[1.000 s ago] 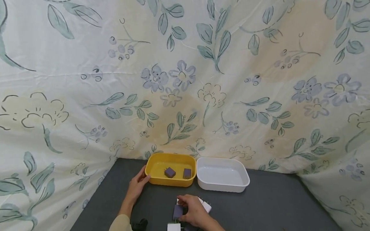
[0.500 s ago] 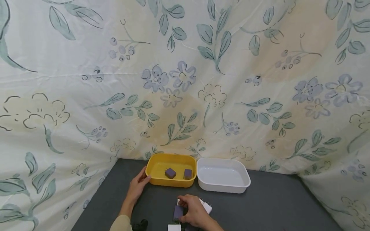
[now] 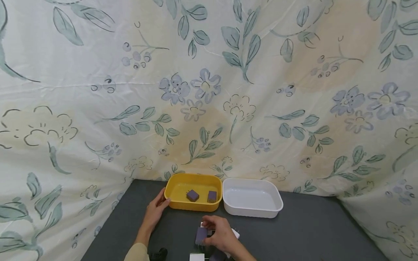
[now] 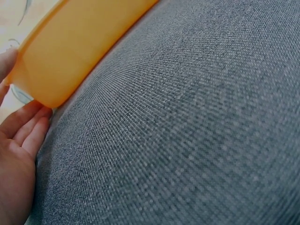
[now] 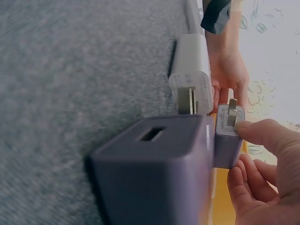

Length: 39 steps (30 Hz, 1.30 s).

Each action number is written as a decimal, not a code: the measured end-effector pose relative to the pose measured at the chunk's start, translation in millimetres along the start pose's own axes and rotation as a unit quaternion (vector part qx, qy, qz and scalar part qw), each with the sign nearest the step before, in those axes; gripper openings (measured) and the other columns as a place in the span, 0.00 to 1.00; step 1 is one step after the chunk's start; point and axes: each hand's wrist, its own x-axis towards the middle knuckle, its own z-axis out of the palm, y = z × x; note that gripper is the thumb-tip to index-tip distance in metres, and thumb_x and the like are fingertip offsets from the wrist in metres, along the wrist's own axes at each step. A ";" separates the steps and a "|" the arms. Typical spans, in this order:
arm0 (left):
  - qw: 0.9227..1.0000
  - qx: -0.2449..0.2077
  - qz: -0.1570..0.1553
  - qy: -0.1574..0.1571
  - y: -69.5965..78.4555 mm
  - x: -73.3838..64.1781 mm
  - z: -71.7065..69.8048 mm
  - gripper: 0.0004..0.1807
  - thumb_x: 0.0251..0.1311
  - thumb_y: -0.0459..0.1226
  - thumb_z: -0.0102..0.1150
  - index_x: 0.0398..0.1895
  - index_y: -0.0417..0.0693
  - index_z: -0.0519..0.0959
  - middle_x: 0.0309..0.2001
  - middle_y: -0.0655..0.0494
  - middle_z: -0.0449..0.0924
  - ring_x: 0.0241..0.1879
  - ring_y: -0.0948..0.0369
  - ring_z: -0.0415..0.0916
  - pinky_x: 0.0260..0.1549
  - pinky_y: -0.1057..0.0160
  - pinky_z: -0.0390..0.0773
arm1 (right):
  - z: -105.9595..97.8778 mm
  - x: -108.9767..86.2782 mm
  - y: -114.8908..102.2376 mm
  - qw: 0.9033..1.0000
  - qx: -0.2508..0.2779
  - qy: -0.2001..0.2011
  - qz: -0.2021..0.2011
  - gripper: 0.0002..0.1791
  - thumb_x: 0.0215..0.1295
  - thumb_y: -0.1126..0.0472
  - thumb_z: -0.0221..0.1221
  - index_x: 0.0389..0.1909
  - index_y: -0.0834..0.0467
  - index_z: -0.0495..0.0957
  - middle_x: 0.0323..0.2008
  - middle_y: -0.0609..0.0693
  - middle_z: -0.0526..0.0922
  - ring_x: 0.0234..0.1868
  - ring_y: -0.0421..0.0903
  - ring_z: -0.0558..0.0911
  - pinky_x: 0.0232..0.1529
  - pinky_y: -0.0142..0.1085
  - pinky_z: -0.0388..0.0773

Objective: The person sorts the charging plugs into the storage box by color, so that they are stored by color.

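Observation:
My right hand point(image 3: 220, 233) pinches a purple wall charger point(image 3: 201, 236) between thumb and fingers. In the right wrist view its metal prongs point(image 5: 232, 112) show beside the thumb. Another purple charger point(image 5: 150, 168) looms close in that view, with a white charger point(image 5: 191, 70) behind it. At the far left, my left hand point(image 3: 155, 210) grips the left end of a yellow tray point(image 3: 192, 206), thumb at the rim; the left wrist view shows its fingers against the tray's lower corner. Inside the tray lie two purple chargers, one tilted point(image 3: 192, 195) and one near the right wall point(image 3: 212, 196).
A white tray point(image 3: 253, 211) stands against the yellow tray's right side. Near the front edge of view are a white charger point(image 3: 197, 257) and a small black object point(image 3: 159, 253). The dark grey table point(image 3: 310, 228) ends at a floral curtain point(image 3: 209, 90).
My right hand has risen slightly with the purple charger, uncovering more of another purple one below and hiding more of the white chargers behind. My left hand has stayed on the yellow tray.

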 end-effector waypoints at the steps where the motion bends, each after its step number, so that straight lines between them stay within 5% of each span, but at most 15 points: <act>1: 1.000 0.000 0.000 0.001 0.2 -0.1 -0.4 0.33 0.60 0.49 0.55 0.69 0.66 0.57 0.66 0.56 0.64 0.64 0.57 0.64 0.61 0.52 0.66 | 0.0 0.6 -0.6 1.000 0.005 0.003 0.002 0.35 0.34 0.68 0.71 0.52 0.66 0.75 0.39 0.51 0.82 0.39 0.40 0.81 0.41 0.31 0.80; 12: 1.000 -0.007 0.002 0.000 -0.2 -0.5 -1.2 0.34 0.60 0.49 0.55 0.69 0.63 0.57 0.66 0.56 0.64 0.64 0.57 0.64 0.61 0.52 0.65 | -4.6 9.0 -5.9 0.999 0.019 0.027 0.023 0.37 0.34 0.66 0.73 0.53 0.63 0.75 0.39 0.48 0.82 0.40 0.39 0.80 0.44 0.39 0.80; 20: 1.000 -0.007 0.014 0.003 0.5 -0.8 -1.2 0.34 0.60 0.49 0.55 0.69 0.61 0.57 0.66 0.53 0.64 0.64 0.55 0.64 0.60 0.51 0.66 | -6.0 14.8 -8.8 0.998 0.015 0.058 0.014 0.37 0.36 0.67 0.72 0.54 0.66 0.73 0.39 0.49 0.81 0.41 0.40 0.80 0.44 0.33 0.80; 32: 0.999 -0.028 -0.006 -0.024 33.0 -18.5 -7.6 0.40 0.55 0.55 0.58 0.69 0.58 0.56 0.67 0.49 0.61 0.65 0.52 0.61 0.62 0.50 0.63 | -13.5 25.6 -16.4 0.989 0.019 0.145 0.009 0.39 0.39 0.66 0.72 0.57 0.66 0.70 0.43 0.55 0.79 0.45 0.48 0.80 0.46 0.31 0.79; 39: 0.999 -0.026 -0.002 -0.023 34.5 -20.7 -7.1 0.39 0.55 0.54 0.57 0.69 0.58 0.57 0.67 0.49 0.61 0.65 0.53 0.61 0.62 0.51 0.63 | -17.3 32.2 -19.1 0.982 0.014 0.187 0.007 0.38 0.38 0.67 0.72 0.56 0.67 0.71 0.42 0.55 0.80 0.45 0.48 0.80 0.48 0.36 0.78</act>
